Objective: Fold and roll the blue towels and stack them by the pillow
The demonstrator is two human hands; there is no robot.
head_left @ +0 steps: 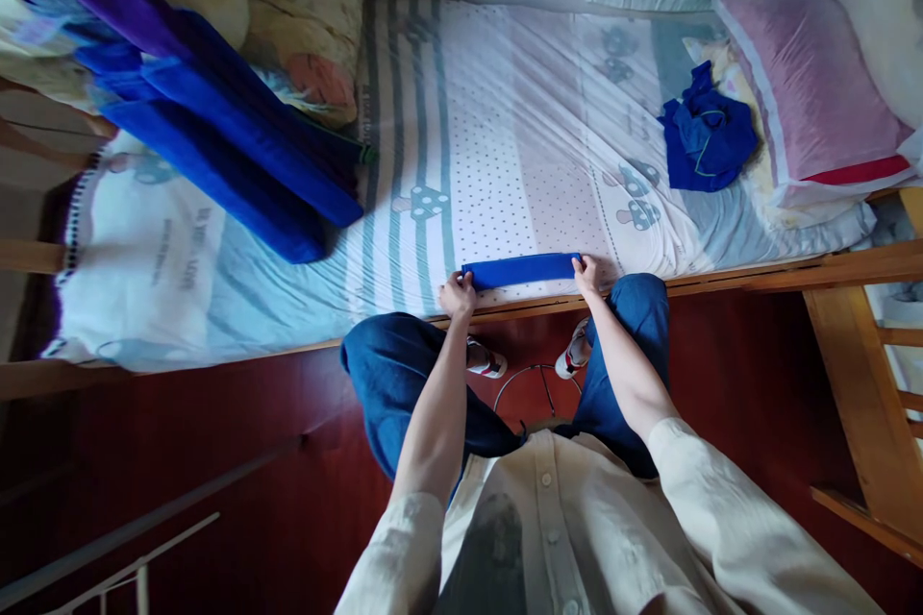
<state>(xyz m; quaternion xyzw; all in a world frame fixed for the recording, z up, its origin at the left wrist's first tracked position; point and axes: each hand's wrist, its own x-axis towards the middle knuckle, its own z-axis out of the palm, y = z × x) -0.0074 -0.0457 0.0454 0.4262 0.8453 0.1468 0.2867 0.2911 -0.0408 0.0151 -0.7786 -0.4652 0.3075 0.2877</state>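
Note:
A narrow folded strip of blue cloth point(523, 271) lies along the near edge of the bed, between my two hands. My left hand point(458, 293) grips its left end, fingers closed on the corner. At the right end, my right hand point(586, 275) pinches the other corner between thumb and fingers. The strip looks flat and evenly folded; what kind of cloth item it is, I cannot tell. Both hands rest at the mattress edge, just above my knees.
Long blue folded cloths point(237, 135) are stacked at the bed's left, one purple cloth point(119, 5) on top. A crumpled blue garment point(710, 135) lies at the right beside a pink pillow point(814, 82). A wooden bed rail point(764, 277) runs along the near edge.

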